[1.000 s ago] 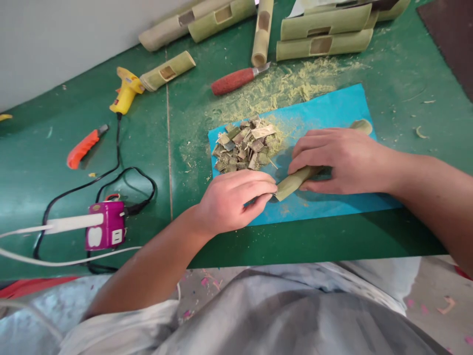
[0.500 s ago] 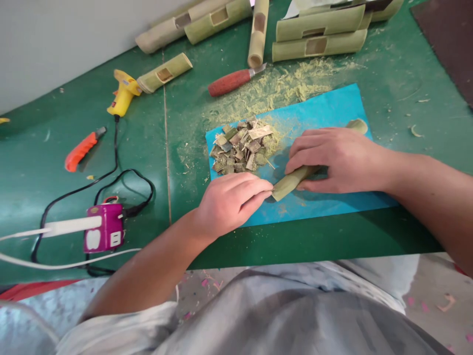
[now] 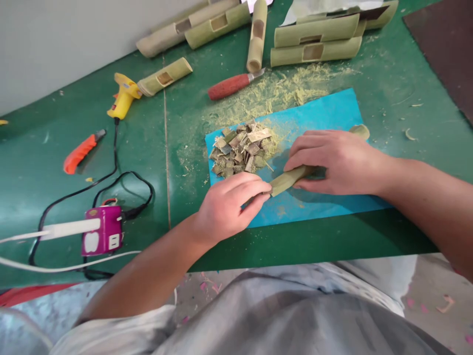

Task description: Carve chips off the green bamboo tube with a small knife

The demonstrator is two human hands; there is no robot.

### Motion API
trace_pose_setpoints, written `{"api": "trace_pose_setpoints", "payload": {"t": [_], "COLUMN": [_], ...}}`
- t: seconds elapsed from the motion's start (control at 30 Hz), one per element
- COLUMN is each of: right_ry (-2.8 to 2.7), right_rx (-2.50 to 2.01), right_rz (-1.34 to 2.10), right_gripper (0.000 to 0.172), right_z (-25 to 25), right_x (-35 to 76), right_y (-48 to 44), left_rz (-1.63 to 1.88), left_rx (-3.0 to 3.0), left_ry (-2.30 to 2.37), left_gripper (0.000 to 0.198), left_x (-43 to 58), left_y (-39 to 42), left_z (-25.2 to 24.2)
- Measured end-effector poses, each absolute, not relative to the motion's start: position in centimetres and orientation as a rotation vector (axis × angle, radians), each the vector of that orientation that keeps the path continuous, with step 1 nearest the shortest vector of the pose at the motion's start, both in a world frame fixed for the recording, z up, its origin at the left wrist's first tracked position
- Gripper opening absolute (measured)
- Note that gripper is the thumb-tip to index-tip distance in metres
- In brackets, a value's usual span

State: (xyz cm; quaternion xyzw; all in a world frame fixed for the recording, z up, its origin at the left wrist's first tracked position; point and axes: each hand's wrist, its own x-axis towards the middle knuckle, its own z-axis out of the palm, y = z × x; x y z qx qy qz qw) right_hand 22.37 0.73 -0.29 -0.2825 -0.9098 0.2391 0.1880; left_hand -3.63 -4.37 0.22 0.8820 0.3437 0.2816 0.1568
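A green bamboo tube (image 3: 288, 180) lies aslant over a blue sheet (image 3: 314, 203). My right hand (image 3: 332, 160) is wrapped round its middle, covering much of it; the far right end (image 3: 360, 131) shows past the knuckles. At the tube's left end, my left hand (image 3: 236, 199) is closed, thumb and fingers pinching at the tip. A small dark edge shows between those fingers, too hidden to name. Just beyond my left hand lies a heap of bamboo chips (image 3: 240, 152) with pale sawdust beside it.
A red-handled knife (image 3: 231, 87) lies beyond the sheet. Cut bamboo tubes (image 3: 318, 52) are stacked at the back. On the left are a yellow glue gun (image 3: 123, 96), an orange utility knife (image 3: 81, 153) and a purple power adapter (image 3: 103, 230) with cords. A dark mat (image 3: 443, 54) covers the right corner.
My left fingers have opened slightly at the tube's end, showing a dark edge between them. The tube's left end has shifted a little left and up. My right hand keeps its grip.
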Motion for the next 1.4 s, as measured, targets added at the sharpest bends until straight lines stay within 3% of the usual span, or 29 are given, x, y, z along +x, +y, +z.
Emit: {"api": "trace_pose_setpoints", "payload": {"t": [0.63, 1.4], "right_ry": [-2.540, -2.555], "right_rx": [-0.950, -0.952], "right_rz": [0.697, 0.712], "right_gripper": [0.020, 0.021], "right_z": [-0.5, -0.4], "right_x": [22.1, 22.3], "right_y": [0.8, 0.9], "left_rz": [0.757, 0.445], "left_rx": [2.707, 2.955], "left_ry": [0.936, 0.971], "left_gripper": [0.008, 0.028], "left_x": [-3.3, -1.7], "left_y": [-3.7, -3.6], "left_z": [0.2, 1.6]}}
